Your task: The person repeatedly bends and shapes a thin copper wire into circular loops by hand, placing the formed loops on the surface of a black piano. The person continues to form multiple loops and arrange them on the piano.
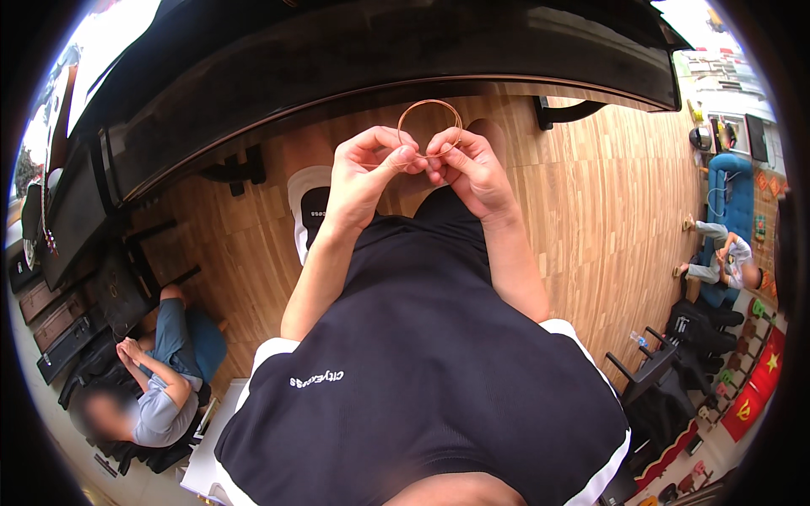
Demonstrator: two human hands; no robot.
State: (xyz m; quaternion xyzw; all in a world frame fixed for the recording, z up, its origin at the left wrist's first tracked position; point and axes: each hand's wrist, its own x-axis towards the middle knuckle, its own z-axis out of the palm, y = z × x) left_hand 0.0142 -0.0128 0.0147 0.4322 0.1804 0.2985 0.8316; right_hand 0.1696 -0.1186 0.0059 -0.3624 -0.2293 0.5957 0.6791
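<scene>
A thin coiled ring of copper-coloured wire (429,102) stands up between my two hands, above my lap. My left hand (373,173) pinches its lower left part between thumb and curled fingers. My right hand (467,170) grips the lower right part in the same way, its fingertips close to those of the left. The fingers partly hide the bottom of the ring, so I cannot tell whether the wire ends are joined there.
A long glossy black piece of furniture (396,42) spans the top, over wooden flooring (582,219). A seated person (169,405) is at lower left, holding something thin. Another person (734,253) sits on a blue sofa (726,177) at right. Black chairs (641,371) and red banners (751,405) are at lower right.
</scene>
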